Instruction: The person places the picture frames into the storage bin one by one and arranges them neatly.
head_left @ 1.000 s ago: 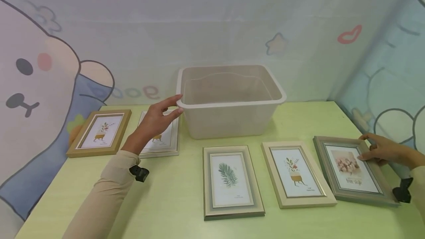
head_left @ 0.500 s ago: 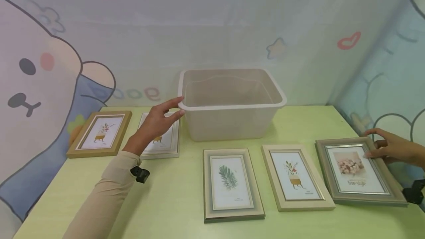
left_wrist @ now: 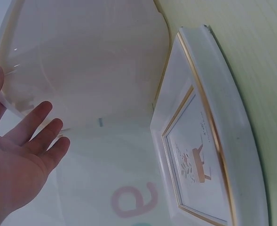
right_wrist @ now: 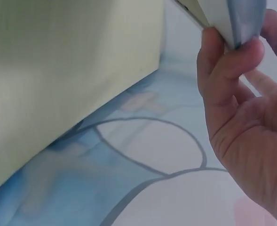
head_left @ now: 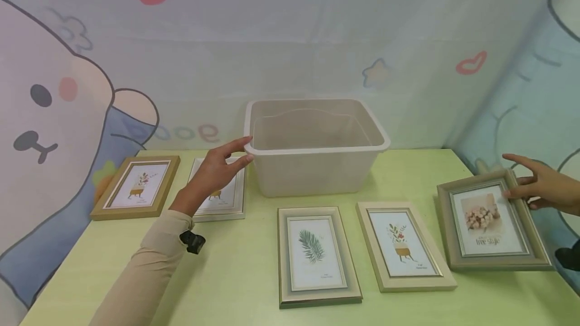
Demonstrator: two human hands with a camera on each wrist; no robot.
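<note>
In the head view my left hand (head_left: 217,171) pinches the near-left rim of a beige plastic storage bin (head_left: 312,172) between thumb and index finger. Its other fingers (left_wrist: 37,117) spread loosely in the left wrist view. On the right, my right hand (head_left: 546,185) grips the upper right side of a grey-brown picture frame (head_left: 462,261) with a pink flower print. That frame is tilted up, its far side raised above the table. The right wrist view shows thumb and fingers around the frame's edge (right_wrist: 246,21).
A cream picture frame (head_left: 419,284) and a silver-beige leaf frame (head_left: 319,298) lie in front of the bin. To its left lie a white frame (head_left: 219,217) and a gold-brown frame (head_left: 127,213). A printed cloth backdrop (head_left: 281,29) borders the table (head_left: 231,275).
My right hand has raised the flower-print frame, tilting its far edge up from the table. The left hand stays on the bin's rim. The head view has shifted slightly.
</note>
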